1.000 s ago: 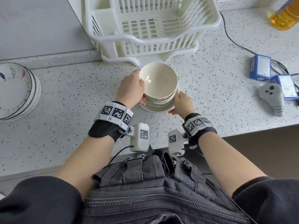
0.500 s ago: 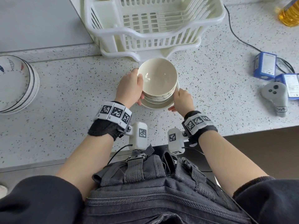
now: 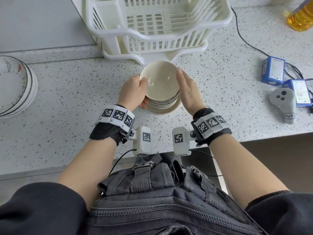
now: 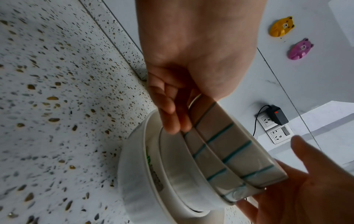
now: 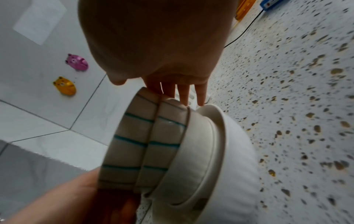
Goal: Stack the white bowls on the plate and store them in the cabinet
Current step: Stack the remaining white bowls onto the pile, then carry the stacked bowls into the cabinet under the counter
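Several white bowls with teal stripes [image 3: 160, 83] sit nested on a white plate [image 3: 169, 111] on the speckled counter, just in front of the dish rack. My left hand [image 3: 135, 92] grips the stack's left side, thumb hooked over the top bowl's rim and fingers [image 4: 172, 119] curled against the bowls [image 4: 229, 151] above the plate [image 4: 138, 174]. My right hand [image 3: 186, 87] lies flat along the stack's right side, its straight fingers [image 5: 182, 94] touching the bowl rims [image 5: 138, 144] over the plate [image 5: 233, 166].
An empty white dish rack [image 3: 152, 31] stands right behind the stack. Patterned plates [image 3: 15, 87] are piled at the far left. Blue boxes [image 3: 272, 70], a grey controller [image 3: 281, 102], a cable and an oil bottle [image 3: 301, 19] lie to the right. The counter edge runs close to my body.
My right hand has left the plate's near right edge and risen to the side of the bowl stack, fingers straightened. The left hand keeps its grip.
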The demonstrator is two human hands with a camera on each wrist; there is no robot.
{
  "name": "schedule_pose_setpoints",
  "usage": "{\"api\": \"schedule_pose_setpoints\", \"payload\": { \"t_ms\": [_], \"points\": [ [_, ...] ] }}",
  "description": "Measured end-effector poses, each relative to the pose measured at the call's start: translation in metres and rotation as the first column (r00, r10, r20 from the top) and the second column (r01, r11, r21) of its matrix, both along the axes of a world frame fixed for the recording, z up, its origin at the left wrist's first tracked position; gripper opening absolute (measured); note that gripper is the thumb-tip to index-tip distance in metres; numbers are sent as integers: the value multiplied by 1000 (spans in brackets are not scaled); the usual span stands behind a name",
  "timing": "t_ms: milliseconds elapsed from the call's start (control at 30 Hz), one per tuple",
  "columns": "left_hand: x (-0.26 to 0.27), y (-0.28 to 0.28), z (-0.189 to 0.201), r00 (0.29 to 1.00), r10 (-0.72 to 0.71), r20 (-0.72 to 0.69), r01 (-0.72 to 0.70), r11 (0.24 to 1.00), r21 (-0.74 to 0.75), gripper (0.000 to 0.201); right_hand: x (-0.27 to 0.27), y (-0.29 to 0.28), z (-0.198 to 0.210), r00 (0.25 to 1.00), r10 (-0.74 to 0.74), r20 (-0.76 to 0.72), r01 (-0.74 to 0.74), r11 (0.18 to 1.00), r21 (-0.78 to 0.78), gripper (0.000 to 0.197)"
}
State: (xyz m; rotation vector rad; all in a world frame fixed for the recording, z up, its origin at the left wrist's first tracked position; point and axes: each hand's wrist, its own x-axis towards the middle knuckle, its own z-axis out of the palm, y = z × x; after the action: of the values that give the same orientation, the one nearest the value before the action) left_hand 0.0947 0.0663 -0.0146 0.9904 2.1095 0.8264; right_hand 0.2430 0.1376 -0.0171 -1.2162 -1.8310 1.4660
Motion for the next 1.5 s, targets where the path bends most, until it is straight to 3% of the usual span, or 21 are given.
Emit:
{"api": "schedule_pose_setpoints", "payload": {
  "t_ms": [267, 467, 567, 767, 900, 967, 1033, 1133, 1267, 1500],
  "points": [
    [-2, 0, 11, 994, -6, 108, 3, 1000, 23, 22, -3, 4, -2, 998, 17, 58, -12, 995, -95, 61],
    [-5, -1, 10, 989, -17, 147, 13, 1000, 25, 26, -5, 6, 3, 997, -15, 73, 20, 998, -65, 47],
    [-5, -3, 8, 995, -53, 90, 48, 998, 51, 28, -6, 7, 2, 996, -32, 88, 33, 999, -11, 38],
    [-7, -7, 0, 996, -84, 28, 80, 988, 132, 32, -8, 0, 3, 994, -76, 80, 75, 997, 17, 47],
    [-19, -9, -15, 998, 35, -49, -26, 983, 181, 46, -4, -3, 0, 940, -338, 34, 339, 941, -4, 39],
    [-31, -10, -27, 989, 95, -118, -76, 985, 156, 46, 0, -3, -11, 913, -392, 109, 396, 918, -11, 37],
    [-37, -12, -35, 991, 41, -125, -34, 998, 53, 39, 3, -4, -22, 914, -349, 206, 373, 924, -86, 40],
    [-38, -13, -43, 989, -130, 76, 138, 983, -120, 37, 3, -11, -36, 927, -261, 271, 328, 913, -244, 40],
    [-32, -7, -48, 925, -151, 350, 223, 959, -177, 31, 0, -21, -43, 947, -222, 233, 302, 863, -404, 38],
    [-24, -27, -42, 889, -163, 429, 236, 964, -124, 25, 12, -42, -41, 948, -218, 233, 292, 885, -362, 25]
  ]
}}
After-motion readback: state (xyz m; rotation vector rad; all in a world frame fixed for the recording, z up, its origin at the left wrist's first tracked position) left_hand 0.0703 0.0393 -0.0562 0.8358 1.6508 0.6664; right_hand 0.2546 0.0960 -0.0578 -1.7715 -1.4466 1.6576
